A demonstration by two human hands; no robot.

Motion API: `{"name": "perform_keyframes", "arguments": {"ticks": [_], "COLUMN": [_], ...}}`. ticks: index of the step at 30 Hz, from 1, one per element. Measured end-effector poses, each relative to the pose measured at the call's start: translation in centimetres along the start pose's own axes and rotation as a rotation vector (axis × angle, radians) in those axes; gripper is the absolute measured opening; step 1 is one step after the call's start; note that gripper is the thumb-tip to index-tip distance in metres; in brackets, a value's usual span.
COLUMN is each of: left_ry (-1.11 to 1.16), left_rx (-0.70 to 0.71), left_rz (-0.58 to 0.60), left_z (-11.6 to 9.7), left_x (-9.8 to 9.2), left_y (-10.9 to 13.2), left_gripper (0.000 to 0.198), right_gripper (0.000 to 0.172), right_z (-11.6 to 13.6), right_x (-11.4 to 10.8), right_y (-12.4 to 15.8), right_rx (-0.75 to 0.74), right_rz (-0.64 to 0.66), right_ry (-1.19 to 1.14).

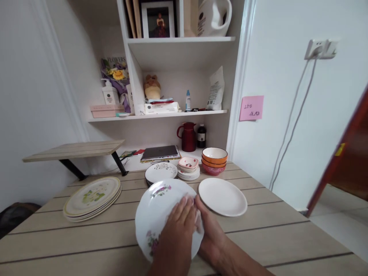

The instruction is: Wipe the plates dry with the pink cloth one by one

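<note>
Now, flowered plate: apparently being wiped, judging by the pale cloth against its face; impossible to tell how far along.
Left hand: laid palm down over the right part of the plate's face, with fingers straight and close together on the pale cloth; too hidden underneath to tell whether pinching it or only pressing.
Right hand: grasping the flowered plate by its right edge, with thumb near the rim and other fingers out of sight, probably supporting from behind.
Cloth stroke: seems to call for light, even pressure toward the rim, with a firm hold at the edge against slipping or turning.
Place of the flowered plate: under the left hand and just left of the right hand, apparently tilted; hard to tell whether raised off the table or touching it.
White plate: lying flat just beyond the right hand.
Green-patterned plates: stacked on the table's left side, well apart from both hands.
Behind the flowered plate: black-rimmed plate, small dishes and stacked bowls, all untouched by either hand.
</note>
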State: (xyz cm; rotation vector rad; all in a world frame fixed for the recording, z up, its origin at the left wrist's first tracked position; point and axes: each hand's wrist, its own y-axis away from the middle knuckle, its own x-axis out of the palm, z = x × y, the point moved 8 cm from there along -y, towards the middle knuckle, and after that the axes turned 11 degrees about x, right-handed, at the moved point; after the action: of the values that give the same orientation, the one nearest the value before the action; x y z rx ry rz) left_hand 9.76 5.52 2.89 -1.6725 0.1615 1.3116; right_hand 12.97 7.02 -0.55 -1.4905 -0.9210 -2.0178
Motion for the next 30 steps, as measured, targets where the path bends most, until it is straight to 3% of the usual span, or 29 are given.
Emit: {"name": "perform_keyframes", "arguments": {"ticks": [4, 6, 10, 13, 19, 22, 26, 30], "left_ry": [-0.161, -0.260, -0.307, -0.326, -0.202, -0.265, -0.407, -0.509], "left_rx": [0.231, 0.268, 0.098, -0.044, 0.036, -0.041, -0.133, -0.111], "left_rz": [0.068, 0.093, 0.087, 0.041, 0.081, 0.089, 0.065, -0.036], "left_z": [-1.1, -0.6, 2.5, 3.8, 2.0, 3.7, 6.5, 6.1], "left_x": [-1.7, -2.7, -4.3, -4.5, -3.1, -3.7, -5.0, -5.5], "left_y": [1.7, 2.8, 3.7, 3.0, -0.5, -1.4, -0.8, 1.9], "left_gripper": [0.049, 0.050, 0.058, 0.062, 0.073, 0.066, 0.055, 0.058], "right_gripper": [0.060, 0.064, 0.061, 0.058, 0.053, 0.054, 0.055, 0.055], "right_z": [0.8, 0.8, 0.0, -0.9, -2.0, -1.6, -0.5, 0.9], "right_x": [0.3, 0.7, 0.8, 0.5, 0.6, 0.3, -0.2, -0.2], "right_y": [0.3, 0.3, -0.2, -0.5, -0.6, -0.5, -0.4, -0.2], "right_rx": [-0.015, -0.018, -0.022, -0.002, 0.084, 0.053, -0.014, -0.108], "right_rz": [0.019, 0.076, 0.093, 0.091, 0.163, 0.118, 0.031, -0.014], "right_ry": [0.068, 0.102, 0.103, 0.111, 0.165, 0.187, 0.161, 0.099]}}
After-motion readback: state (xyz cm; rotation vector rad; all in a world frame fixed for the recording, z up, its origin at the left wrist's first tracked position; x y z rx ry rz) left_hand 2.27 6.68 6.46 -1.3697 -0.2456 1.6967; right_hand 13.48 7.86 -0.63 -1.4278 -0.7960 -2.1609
